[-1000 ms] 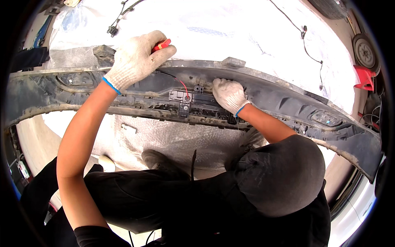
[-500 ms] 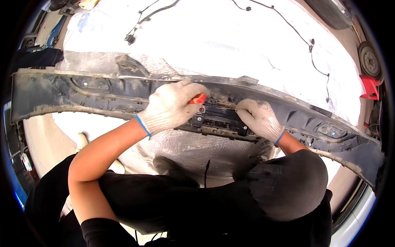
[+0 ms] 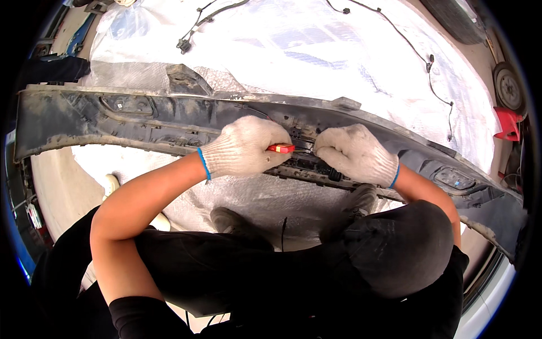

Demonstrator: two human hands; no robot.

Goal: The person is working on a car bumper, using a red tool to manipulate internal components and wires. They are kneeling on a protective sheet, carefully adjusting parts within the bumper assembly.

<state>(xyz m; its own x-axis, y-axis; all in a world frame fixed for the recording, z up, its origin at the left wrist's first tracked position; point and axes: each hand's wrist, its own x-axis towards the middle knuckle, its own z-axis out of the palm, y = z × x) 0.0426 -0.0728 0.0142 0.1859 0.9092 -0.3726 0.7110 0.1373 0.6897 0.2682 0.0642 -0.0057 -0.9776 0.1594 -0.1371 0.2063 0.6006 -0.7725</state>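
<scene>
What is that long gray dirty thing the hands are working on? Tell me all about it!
It is a car bumper, long and curved, of dark gray plastic, dusty and scuffed. It lies across a pale plastic sheet on the floor, inner side up, showing ribs, brackets and lamp openings. Near its middle the gloved left hand presses a red-handled tool to it, and the gloved right hand grips its edge.

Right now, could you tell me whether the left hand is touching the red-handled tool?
Touching. The head view shows the gloved left hand closed around the red-handled tool, whose red end pokes out between the fingers, over the grey bumper panel.
</scene>
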